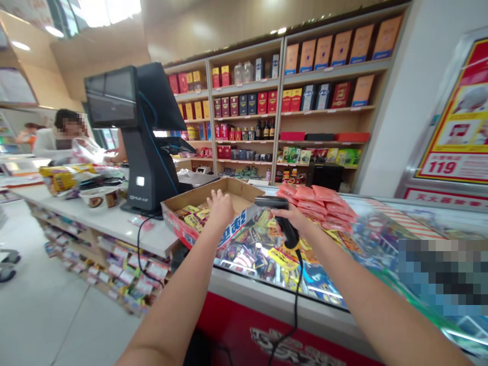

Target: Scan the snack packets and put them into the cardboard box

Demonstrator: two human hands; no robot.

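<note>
My left hand (pixel 220 209) is open with its fingers spread, at the front of a cardboard tray (pixel 232 190) and touching or just over its contents. Yellow snack packets (pixel 192 217) lie in the tray. My right hand (pixel 293 219) is shut on a black handheld barcode scanner (pixel 284 221), whose coiled cable (pixel 298 290) hangs down past the counter front. Beyond that hand, a stack of pink packets (pixel 314 207) lies on the glass-topped display counter (pixel 259 259), which has colourful goods under it.
A black point-of-sale terminal (pixel 147 140) stands on the white counter (pixel 114 223) to the left. A person (pixel 57 140) stands behind that counter beside a plastic bag and snacks. Shelves of boxed bottles (pixel 278 96) fill the back wall, and a red-and-yellow poster (pixel 455 117) hangs at right.
</note>
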